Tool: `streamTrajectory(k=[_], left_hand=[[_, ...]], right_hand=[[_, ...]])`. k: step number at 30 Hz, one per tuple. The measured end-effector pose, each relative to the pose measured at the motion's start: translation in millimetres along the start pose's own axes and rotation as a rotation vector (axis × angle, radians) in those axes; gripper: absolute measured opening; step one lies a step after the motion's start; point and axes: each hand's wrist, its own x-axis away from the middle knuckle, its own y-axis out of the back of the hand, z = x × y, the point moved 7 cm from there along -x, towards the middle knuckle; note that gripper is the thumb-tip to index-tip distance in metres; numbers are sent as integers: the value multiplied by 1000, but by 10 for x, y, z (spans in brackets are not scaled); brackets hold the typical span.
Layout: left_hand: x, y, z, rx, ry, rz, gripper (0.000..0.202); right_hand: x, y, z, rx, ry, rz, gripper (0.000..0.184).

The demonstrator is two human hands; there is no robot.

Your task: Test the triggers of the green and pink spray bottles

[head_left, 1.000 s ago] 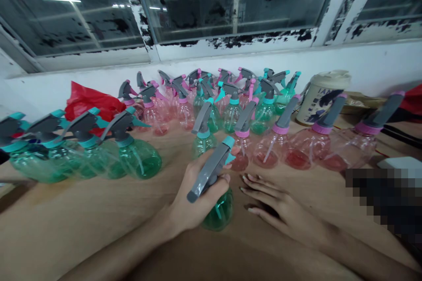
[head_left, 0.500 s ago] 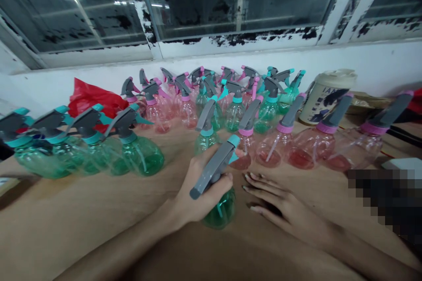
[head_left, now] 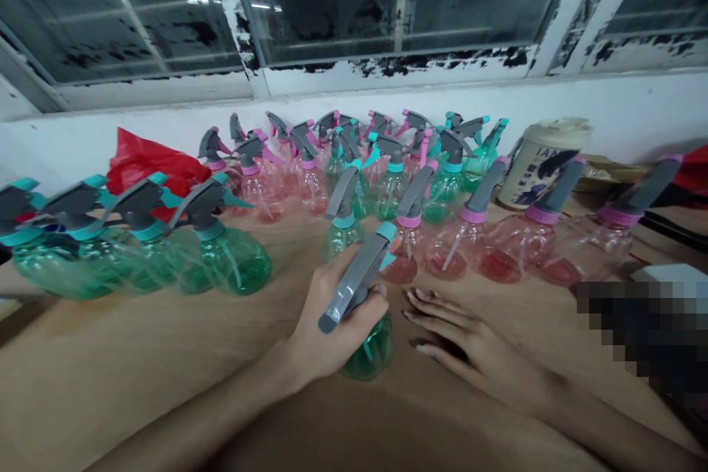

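My left hand (head_left: 326, 328) is wrapped round the neck of a green spray bottle (head_left: 368, 350) with a grey trigger head and a teal nozzle, standing on the wooden table (head_left: 138, 354). Beside it, to the right, my right hand (head_left: 470, 350) lies flat on the table with its fingers stretched out, holding nothing. Just behind the held bottle stand another green bottle (head_left: 341, 225) and a pink one (head_left: 403, 247).
A row of green spray bottles (head_left: 138, 243) stands at the left and a row of pink ones (head_left: 525, 243) at the right. Several mixed bottles cluster by the white wall. A red bag (head_left: 147, 166) lies at the back left, a cream tub (head_left: 539, 158) at the back right.
Little has moved. My left hand keeps its grip on the green bottle, and my right hand stays flat on the table.
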Motion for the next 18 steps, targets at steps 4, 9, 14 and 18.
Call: streamTrajectory(k=[4, 9, 14, 18], left_hand=[[9, -8, 26, 16, 0, 5, 5], [2, -17, 37, 19, 9, 19, 3], [-1, -24, 20, 58, 52, 55, 13], [-8, 14, -11, 11, 21, 58, 6]], right_hand=[[5, -3, 3, 2, 5, -2, 43], [10, 22, 8, -34, 19, -39, 43], [9, 11, -3, -26, 3, -18, 43], [11, 12, 2, -38, 1, -20, 43]])
